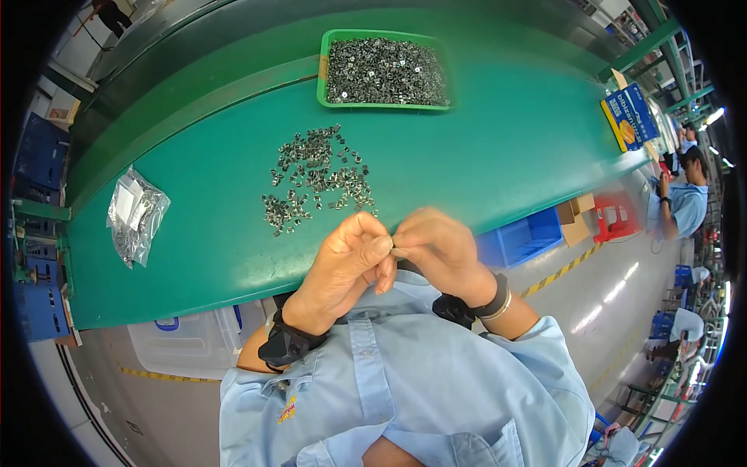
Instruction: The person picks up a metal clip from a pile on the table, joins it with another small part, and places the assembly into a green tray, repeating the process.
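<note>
My left hand (354, 261) and my right hand (437, 245) meet at the near edge of the green table (498, 156). Thumb and fingers of both are pinched together at one spot, and whatever lies between them is too small and covered to name. Just beyond my left hand, a loose scatter of small shiny metal parts (315, 167) spreads over the tabletop. Farther back stands a green tray (320, 82) heaped with similar small metal parts.
A clear plastic bag of parts (136, 218) lies at the table's left end. A blue and yellow box (629, 117) sits at the far right. Below the table are a blue bin (521, 237) and a clear plastic box (183, 342). Another person (686, 194) is at the right.
</note>
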Tool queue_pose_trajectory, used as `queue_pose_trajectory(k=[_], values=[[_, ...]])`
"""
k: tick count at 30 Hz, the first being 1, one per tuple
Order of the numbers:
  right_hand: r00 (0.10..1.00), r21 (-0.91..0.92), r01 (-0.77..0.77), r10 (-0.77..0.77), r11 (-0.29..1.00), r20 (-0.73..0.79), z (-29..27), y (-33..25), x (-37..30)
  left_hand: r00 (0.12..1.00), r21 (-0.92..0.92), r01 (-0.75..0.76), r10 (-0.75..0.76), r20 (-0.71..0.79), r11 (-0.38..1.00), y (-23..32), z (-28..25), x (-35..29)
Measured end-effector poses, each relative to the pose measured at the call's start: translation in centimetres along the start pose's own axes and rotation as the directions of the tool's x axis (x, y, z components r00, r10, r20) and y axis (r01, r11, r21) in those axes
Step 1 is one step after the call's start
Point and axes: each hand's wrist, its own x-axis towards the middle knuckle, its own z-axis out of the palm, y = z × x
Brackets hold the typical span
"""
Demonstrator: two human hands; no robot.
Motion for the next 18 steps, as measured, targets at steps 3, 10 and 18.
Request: queue_pose_trajectory(k=[3,10,18], values=[[0.998,0.021,-0.058,0.058,0.998,0.000,0.2,0.3,0.0,0.995,0.025,0.046,-0.044,-0.090,0.999,0.6,0.3,-0.1],[0.969,-0.038,-0.240,0.236,0.970,-0.077,-2.4,2.6,4.2,0.987,-0.006,0.008,-0.009,-0.161,1.000,0.8,0.1,-0.6],[0.993,-0.489,-0.092,0.043,0.867,-0.111,-6.5,6.7,12.3,0.990,-0.014,0.025,-0.027,-0.138,1.000,0.8,-0.8,-1.2]])
